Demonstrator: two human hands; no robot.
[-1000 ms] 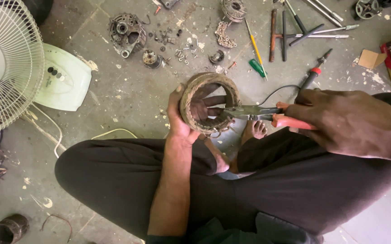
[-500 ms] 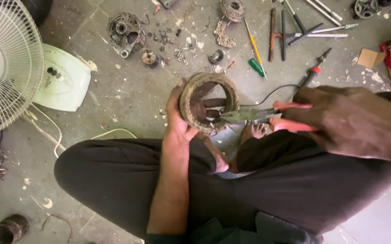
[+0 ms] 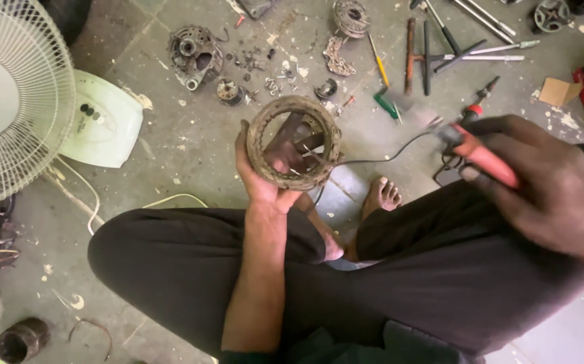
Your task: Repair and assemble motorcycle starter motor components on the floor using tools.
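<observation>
My left hand (image 3: 265, 187) grips a rusty ring-shaped stator (image 3: 257, 138) from below, holding it upright over my crossed legs. A few thin wire ends poke out inside the ring, and a dark wire (image 3: 386, 158) trails from it to the right. My right hand (image 3: 548, 192) is off to the right, above my right knee, closed around red-handled pliers (image 3: 484, 159). The pliers are blurred, and their jaws point left, well apart from the ring.
A white pedestal fan (image 3: 9, 101) with its base (image 3: 103, 121) stands at the left. On the concrete floor beyond the ring lie an alternator housing (image 3: 194, 50), small parts, a green-handled screwdriver (image 3: 385, 84) and several long tools (image 3: 427, 47). My bare foot (image 3: 381, 195) rests below the wire.
The pliers' jaws were inside the ring; my right hand has drawn them out and away to the right. My left hand keeps the ring in about the same place.
</observation>
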